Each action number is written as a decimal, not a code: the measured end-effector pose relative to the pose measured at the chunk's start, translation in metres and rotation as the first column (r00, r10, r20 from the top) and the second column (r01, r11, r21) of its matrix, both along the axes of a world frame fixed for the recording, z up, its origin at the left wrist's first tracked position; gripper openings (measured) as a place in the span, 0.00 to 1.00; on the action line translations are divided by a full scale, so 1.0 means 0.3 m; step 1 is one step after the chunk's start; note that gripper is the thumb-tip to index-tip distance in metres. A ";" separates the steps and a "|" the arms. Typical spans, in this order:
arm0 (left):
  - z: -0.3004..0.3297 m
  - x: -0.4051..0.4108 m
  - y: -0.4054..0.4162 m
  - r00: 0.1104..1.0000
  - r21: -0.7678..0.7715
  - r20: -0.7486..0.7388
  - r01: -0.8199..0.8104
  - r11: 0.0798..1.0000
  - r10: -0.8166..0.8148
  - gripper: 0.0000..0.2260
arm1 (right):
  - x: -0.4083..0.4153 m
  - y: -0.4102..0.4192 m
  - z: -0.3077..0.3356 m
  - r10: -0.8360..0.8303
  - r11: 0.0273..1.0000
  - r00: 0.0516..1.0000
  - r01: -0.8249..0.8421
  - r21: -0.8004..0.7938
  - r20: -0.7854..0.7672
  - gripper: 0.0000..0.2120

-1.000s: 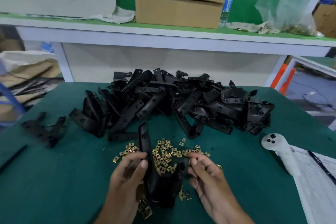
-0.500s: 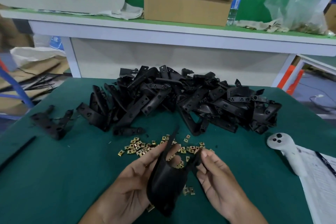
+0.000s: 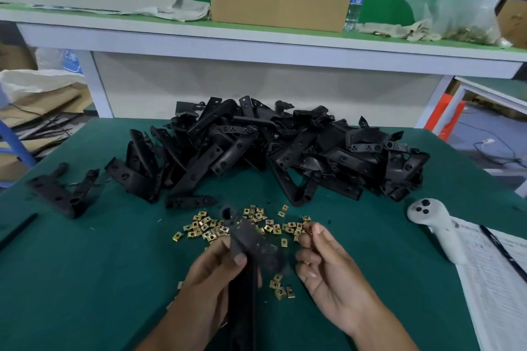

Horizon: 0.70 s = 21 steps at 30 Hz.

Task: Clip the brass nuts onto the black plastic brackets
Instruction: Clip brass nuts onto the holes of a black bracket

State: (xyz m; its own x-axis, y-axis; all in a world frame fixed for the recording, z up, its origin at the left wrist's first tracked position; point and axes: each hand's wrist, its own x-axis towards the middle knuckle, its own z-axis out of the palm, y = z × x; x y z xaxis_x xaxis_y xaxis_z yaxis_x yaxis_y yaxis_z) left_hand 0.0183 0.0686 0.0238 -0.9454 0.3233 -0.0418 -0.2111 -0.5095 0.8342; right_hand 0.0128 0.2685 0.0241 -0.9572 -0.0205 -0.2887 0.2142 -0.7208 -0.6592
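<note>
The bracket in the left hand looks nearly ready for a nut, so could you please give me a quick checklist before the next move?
1. Left hand grips the bracket: ok.
2. Right hand fingers pinch a brass nut: ok.
3. Nut's open side faces the bracket: cannot tell, too small.
4. Bracket steady for clipping: cannot tell, blurred.
5. Loose nuts in reach on the mat: ok.
6. Bracket pile apart from the hands: ok.

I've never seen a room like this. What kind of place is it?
Probably a small factory or workshop bench where parts get put together by hand. A big pile of black brackets and a scatter of brass nuts lie on a green table, and a cardboard box sits on the shelf behind.
</note>
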 end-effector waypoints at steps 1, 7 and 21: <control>-0.008 -0.007 -0.002 0.998 0.063 0.065 0.015 0.998 -0.019 0.22 | 0.000 0.001 0.001 -0.002 1.000 1.000 0.002 0.000 0.002 0.07; -0.008 0.003 0.000 0.994 -0.029 0.086 0.077 0.997 -0.074 0.21 | 0.006 0.000 0.012 0.007 0.995 1.000 -0.009 0.101 0.018 0.13; 0.016 0.020 0.022 0.997 -0.163 0.047 0.067 0.984 -0.060 0.10 | 0.011 -0.002 -0.018 0.077 0.932 0.989 -0.025 0.361 -0.129 0.13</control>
